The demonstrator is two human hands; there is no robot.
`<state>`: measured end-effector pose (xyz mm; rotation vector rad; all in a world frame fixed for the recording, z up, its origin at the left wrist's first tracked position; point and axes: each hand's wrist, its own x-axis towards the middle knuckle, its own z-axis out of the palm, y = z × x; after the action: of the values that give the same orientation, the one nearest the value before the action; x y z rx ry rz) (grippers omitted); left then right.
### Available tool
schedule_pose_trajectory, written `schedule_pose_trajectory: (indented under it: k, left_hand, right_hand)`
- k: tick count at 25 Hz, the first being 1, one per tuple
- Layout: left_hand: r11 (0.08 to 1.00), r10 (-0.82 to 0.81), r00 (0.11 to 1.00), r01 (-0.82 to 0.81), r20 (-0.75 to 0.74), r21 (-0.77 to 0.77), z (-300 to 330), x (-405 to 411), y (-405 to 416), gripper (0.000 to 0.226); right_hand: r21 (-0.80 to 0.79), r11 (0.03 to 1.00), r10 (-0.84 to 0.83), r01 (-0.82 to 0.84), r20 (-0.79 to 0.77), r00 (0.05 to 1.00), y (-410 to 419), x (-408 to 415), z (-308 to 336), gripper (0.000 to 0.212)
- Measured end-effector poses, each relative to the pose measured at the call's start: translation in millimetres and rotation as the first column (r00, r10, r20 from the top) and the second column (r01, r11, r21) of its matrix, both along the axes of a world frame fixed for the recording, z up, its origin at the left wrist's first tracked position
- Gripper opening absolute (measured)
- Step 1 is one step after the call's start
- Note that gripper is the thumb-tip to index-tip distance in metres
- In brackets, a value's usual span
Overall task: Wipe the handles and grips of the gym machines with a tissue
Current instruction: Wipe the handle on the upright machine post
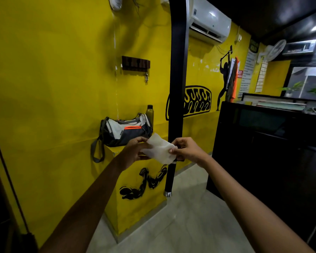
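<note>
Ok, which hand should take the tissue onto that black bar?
Probably the right hand: it pinches the tissue directly in front of the black bar. The left hand holds the tissue's far edge, beside the bar.

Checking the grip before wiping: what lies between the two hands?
In the head view, the white tissue spans between the left hand and right hand, each pinching an edge.

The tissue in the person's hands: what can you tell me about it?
The tissue is white, thin and soft-looking, slightly crumpled, spread roughly flat between both hands. The left hand holds its left edge, the right hand pinches its right edge with thumb and fingers. It is held in the air in front of a hanging black bar, near the yellow wall.
</note>
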<state>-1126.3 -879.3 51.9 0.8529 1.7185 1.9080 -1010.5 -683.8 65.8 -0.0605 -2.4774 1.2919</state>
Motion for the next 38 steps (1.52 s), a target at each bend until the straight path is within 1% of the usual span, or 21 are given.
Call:
schedule_pose_trajectory:
  k: [1,2,4,6,8,11,12,14,15,16,19,21,23,25,28,30,31,33,35,37,38]
  left_hand:
    - [0.996,-0.009,0.994,-0.001,-0.105,-0.094,1,0,-1,0.026]
    - [0.988,0.009,0.975,-0.042,-0.221,-0.147,3,2,0,0.030]
    - [0.988,0.056,0.922,-0.107,-0.384,-0.113,9,8,6,0.020]
    - [0.990,0.086,0.894,-0.127,-0.440,-0.064,13,10,11,0.011]
    - [0.990,0.090,0.869,-0.130,-0.487,-0.049,13,6,10,0.009]
    - [0.985,0.019,0.837,-0.110,-0.547,-0.133,13,9,9,0.007]
    - [0.974,0.004,0.791,-0.142,-0.612,-0.177,13,12,11,0.014]
    - [0.953,-0.048,0.639,-0.201,-0.768,-0.227,9,13,18,0.028]
    - [0.945,-0.065,0.582,-0.224,-0.810,-0.237,6,13,22,0.032]
    - [0.936,-0.072,0.558,-0.249,-0.827,-0.250,4,12,25,0.035]
    - [0.914,-0.072,0.574,-0.290,-0.816,-0.285,5,10,27,0.027]
    - [0.917,-0.050,0.556,-0.304,-0.830,-0.259,7,8,24,0.027]
    - [0.926,-0.015,0.568,-0.302,-0.823,-0.225,11,3,19,0.031]
    - [0.930,-0.008,0.622,-0.283,-0.783,-0.234,15,-2,14,0.031]
    - [0.942,-0.009,0.635,-0.255,-0.772,-0.221,18,-4,10,0.033]
    - [0.936,-0.027,0.636,-0.254,-0.771,-0.242,18,-6,8,0.020]
    - [0.935,-0.032,0.639,-0.252,-0.769,-0.249,19,-7,7,0.018]
    - [0.932,-0.041,0.626,-0.258,-0.779,-0.256,19,-5,7,0.025]
    - [0.927,-0.054,0.587,-0.271,-0.808,-0.259,21,-3,9,0.032]
    - [0.919,-0.060,0.550,-0.295,-0.833,-0.261,23,-1,9,0.032]
    - [0.917,-0.062,0.542,-0.300,-0.838,-0.262,24,0,8,0.032]
  right_hand:
    - [0.058,0.998,-0.006,0.006,-0.004,1.000,-1,-2,1,0.016]
    - [0.117,0.993,-0.014,0.015,-0.008,1.000,-3,-4,3,0.013]
    - [0.215,0.976,-0.038,0.039,-0.011,0.999,-8,-6,7,0.011]
    - [0.252,0.966,-0.052,0.053,-0.010,0.999,-9,-7,9,0.010]
    - [0.252,0.965,-0.075,0.080,-0.030,0.997,-6,-5,9,0.011]
    - [0.280,0.953,-0.104,0.117,-0.060,0.993,1,-4,8,0.014]
    - [0.313,0.942,-0.107,0.121,-0.062,0.992,2,-3,8,0.013]
    - [0.365,0.922,-0.113,0.130,-0.068,0.991,1,-4,10,0.010]
    - [0.377,0.916,-0.118,0.139,-0.079,0.990,0,-4,12,0.009]
    - [0.379,0.914,-0.121,0.147,-0.091,0.988,-2,-4,13,0.009]
    - [0.352,0.926,-0.109,0.134,-0.089,0.990,-1,-2,16,0.011]
    - [0.288,0.950,-0.103,0.120,-0.071,0.992,6,2,17,0.013]
    - [0.183,0.977,-0.099,0.110,-0.069,0.993,14,6,17,0.016]
    - [0.026,0.995,-0.099,0.100,-0.066,0.993,19,9,15,0.018]
    - [-0.159,0.983,-0.100,0.086,-0.078,0.992,22,13,14,0.015]
    - [-0.208,0.976,-0.075,0.059,-0.067,0.995,22,16,15,0.017]
    - [-0.235,0.970,-0.067,0.054,-0.044,0.997,20,18,16,0.022]
    - [-0.290,0.955,-0.050,0.063,0.051,0.997,11,20,17,0.032]
    - [-0.269,0.961,-0.010,0.059,0.182,0.983,-2,23,17,0.037]
    - [-0.233,0.972,0.038,0.028,0.275,0.961,-12,23,13,0.035]
    - [-0.250,0.968,0.053,0.021,0.285,0.957,-15,22,10,0.031]
